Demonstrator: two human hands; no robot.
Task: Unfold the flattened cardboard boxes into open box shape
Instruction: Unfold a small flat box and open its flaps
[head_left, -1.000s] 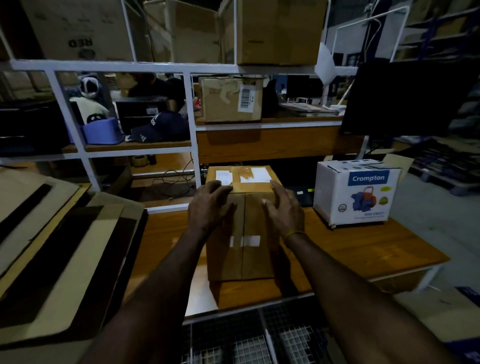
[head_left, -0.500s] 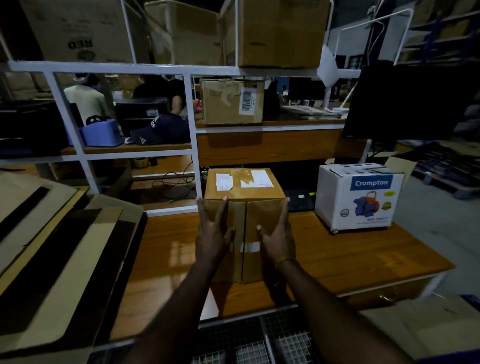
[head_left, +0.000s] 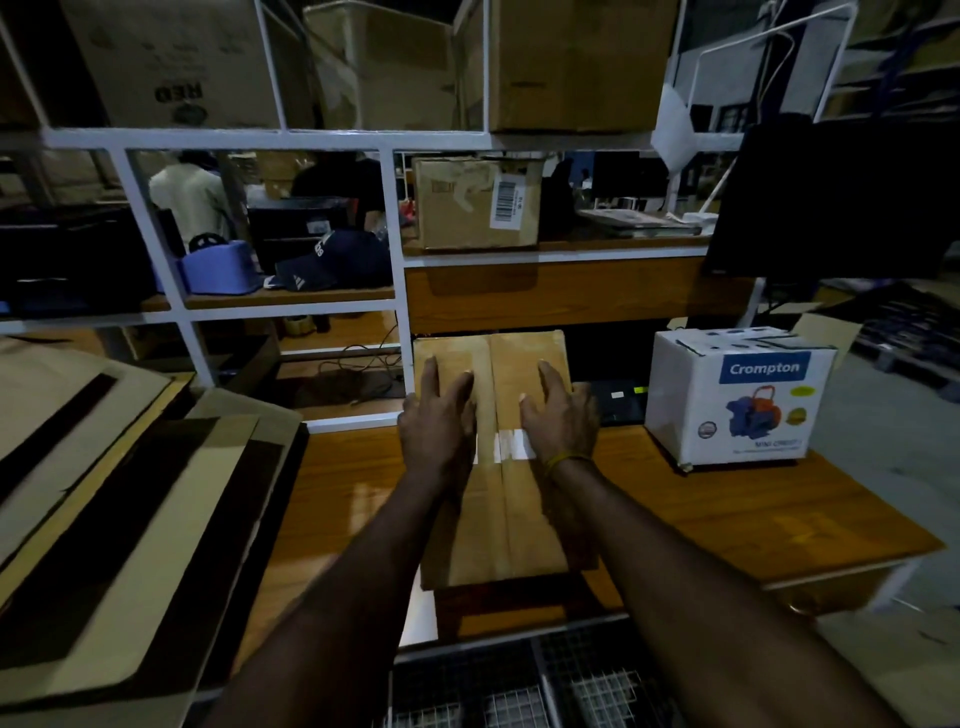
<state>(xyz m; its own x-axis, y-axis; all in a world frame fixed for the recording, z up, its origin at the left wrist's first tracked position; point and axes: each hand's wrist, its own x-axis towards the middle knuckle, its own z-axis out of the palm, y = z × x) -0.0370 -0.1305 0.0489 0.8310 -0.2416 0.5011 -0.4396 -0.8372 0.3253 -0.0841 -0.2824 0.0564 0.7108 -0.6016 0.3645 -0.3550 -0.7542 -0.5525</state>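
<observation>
My left hand (head_left: 439, 423) and right hand (head_left: 561, 415) press flat, apart, on the taped box (head_left: 498, 499); flattened cardboard (head_left: 130, 519) remains unopened.

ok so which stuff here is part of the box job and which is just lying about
In the job:
brown cardboard box
left hand
right hand
stack of flattened cardboard

Lying about:
white Crompton box
dark cap
blue tub
labelled shelf box
</observation>
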